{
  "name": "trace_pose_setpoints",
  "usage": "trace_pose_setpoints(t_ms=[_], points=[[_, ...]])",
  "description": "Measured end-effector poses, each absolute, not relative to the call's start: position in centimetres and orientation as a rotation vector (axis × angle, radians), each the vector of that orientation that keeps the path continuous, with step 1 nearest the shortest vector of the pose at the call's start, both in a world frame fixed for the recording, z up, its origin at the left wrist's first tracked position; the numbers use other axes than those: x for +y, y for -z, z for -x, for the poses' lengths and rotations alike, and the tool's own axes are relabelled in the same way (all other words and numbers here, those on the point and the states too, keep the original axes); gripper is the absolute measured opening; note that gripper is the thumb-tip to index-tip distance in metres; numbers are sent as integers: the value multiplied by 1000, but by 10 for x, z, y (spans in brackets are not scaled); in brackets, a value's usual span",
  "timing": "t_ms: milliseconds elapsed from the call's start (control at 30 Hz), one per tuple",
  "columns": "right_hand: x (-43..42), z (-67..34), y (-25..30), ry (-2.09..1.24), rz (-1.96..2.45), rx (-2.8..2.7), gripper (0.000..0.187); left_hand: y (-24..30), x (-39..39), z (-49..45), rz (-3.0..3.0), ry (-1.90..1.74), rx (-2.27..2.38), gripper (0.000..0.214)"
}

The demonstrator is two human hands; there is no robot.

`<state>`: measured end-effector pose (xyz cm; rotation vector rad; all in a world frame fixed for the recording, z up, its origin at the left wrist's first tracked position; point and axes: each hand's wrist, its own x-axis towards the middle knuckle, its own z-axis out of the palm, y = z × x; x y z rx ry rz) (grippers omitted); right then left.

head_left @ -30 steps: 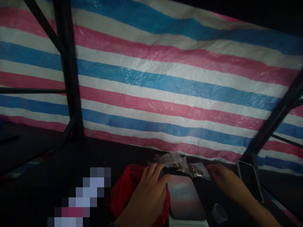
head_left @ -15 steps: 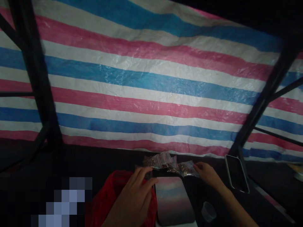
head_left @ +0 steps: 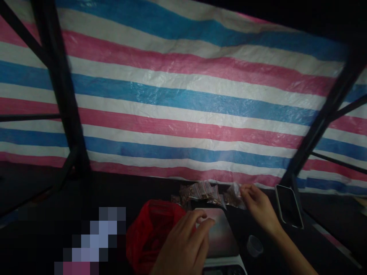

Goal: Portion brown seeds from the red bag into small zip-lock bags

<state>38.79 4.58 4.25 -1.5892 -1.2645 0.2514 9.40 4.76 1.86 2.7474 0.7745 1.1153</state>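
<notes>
My right hand [head_left: 259, 206] pinches the right edge of a small clear zip bag [head_left: 233, 194] with brownish contents, at the back of the dark table. Several similar zip bags [head_left: 200, 191] lie overlapped just left of it. My left hand [head_left: 185, 242] hovers over the left side of a digital scale [head_left: 222, 233], its fingers bent and apart with nothing in them. Part of the scale's shiny plate is hidden by that hand. An open red plastic bag [head_left: 140, 229] stands against the left hand's outer side; its dark contents are hard to make out.
Right of the scale is a small clear plastic cup [head_left: 254, 245]. A phone [head_left: 289, 206] leans by a dark frame post [head_left: 312, 137] at the right. Behind the table hangs a striped plastic sheet [head_left: 186, 118], with another post [head_left: 63, 95] at left.
My left hand has moved right, from the red bag's edge to over the scale. The right hand still grips the zip bag, whose top edge now stands up more. The view has shifted slightly.
</notes>
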Motion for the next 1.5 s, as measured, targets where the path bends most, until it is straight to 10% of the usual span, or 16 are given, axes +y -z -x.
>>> trace_pose_setpoints(t_ms=[767, 1267, 1500], points=[[38, -258, -57, -1115, 980, -1212, 39, -8, 70, -97, -2167, -1106, 999, 60], [11, -279, -49, -637, 1213, -1599, 21, -7, 59, -104, -1042, -715, 613, 22], [17, -276, -48, -909, 1280, -1305, 44, -19, 62, -111, -1022, -679, 613, 63]])
